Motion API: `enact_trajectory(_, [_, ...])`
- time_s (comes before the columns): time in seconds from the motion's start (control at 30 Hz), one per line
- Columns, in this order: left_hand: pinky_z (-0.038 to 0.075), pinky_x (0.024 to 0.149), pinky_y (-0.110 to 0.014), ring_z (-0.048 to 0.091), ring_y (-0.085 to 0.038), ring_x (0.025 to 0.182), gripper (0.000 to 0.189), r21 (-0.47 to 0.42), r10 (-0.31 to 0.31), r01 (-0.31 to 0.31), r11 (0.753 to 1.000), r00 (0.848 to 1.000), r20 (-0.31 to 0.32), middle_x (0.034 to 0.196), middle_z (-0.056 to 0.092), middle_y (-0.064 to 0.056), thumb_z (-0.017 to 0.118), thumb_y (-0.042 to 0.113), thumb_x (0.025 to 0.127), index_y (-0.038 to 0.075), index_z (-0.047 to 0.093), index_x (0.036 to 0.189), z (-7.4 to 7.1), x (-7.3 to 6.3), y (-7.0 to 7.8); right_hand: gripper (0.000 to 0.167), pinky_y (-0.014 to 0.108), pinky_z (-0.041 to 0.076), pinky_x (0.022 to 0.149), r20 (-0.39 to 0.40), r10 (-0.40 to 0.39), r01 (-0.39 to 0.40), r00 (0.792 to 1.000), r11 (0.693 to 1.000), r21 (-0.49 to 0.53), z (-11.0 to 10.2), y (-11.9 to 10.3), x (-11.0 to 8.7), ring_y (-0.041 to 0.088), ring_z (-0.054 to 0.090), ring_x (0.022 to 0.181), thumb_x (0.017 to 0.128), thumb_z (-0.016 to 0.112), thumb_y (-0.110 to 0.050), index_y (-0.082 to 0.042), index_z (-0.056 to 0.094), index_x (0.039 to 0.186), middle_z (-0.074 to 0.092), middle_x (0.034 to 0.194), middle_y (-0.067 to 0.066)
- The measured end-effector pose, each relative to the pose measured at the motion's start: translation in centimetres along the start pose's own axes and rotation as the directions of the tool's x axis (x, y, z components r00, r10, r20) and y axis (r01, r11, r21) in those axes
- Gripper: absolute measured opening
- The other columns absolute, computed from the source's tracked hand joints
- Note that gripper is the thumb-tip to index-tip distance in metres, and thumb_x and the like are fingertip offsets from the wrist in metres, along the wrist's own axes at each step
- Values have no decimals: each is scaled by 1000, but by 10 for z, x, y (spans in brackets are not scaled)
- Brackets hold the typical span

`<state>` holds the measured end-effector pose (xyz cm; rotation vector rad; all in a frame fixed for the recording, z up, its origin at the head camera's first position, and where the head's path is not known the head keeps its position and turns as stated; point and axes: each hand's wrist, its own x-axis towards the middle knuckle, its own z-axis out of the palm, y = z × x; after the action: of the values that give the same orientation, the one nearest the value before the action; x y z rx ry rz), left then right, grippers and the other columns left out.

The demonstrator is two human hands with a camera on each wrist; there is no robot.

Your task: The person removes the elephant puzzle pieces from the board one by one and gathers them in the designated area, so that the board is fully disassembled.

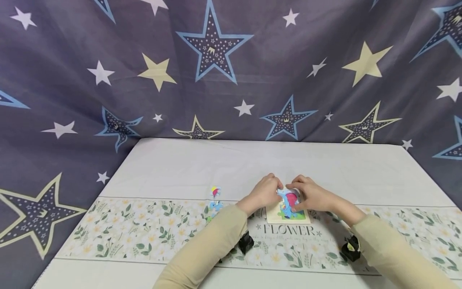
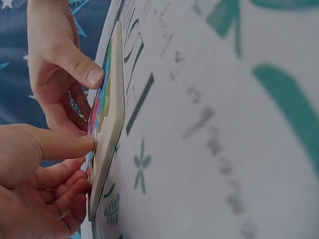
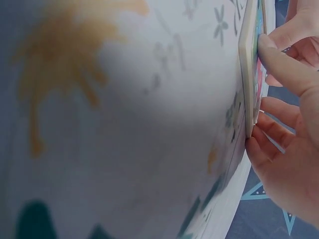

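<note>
A jigsaw puzzle board [image 1: 271, 219] with a pale frame lies on the table before me, its picture showing a blue animal, red and green grass. At its far left corner my left hand [image 1: 266, 192] pinches a light blue puzzle piece [image 1: 284, 193] between thumb and bent fingers. From the right, my right hand [image 1: 315, 196] grips the board, the thumb on the picture and the fingers at the far edge. In the right wrist view the board's edge [image 3: 244, 62] shows beside the thumb. Fingers partly hide the picture's upper part.
Several loose puzzle pieces [image 1: 215, 206] lie left of the board, partly behind the left sleeve [image 1: 213, 241]. A floral runner [image 1: 144, 228] with the word FLOWER crosses the white table [image 1: 173, 168]. A starry curtain [image 1: 231, 92] hangs behind. Dark wrist devices [image 1: 246, 242] sit under both forearms.
</note>
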<state>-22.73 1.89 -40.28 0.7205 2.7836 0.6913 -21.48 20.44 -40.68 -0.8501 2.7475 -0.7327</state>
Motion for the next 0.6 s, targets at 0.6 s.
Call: enact_trajectory(0.6, [42,80,-21,52,-12,89,33,-4,19,-19,1000,1000,-6,98,57,-3,70,14,76,6,63,108,0,0,-1,51,32,42,75,-58,-24,22,998,999,-39,-1,1,2,17,48,84,64,81,-30,-2,61,102,54,102,8])
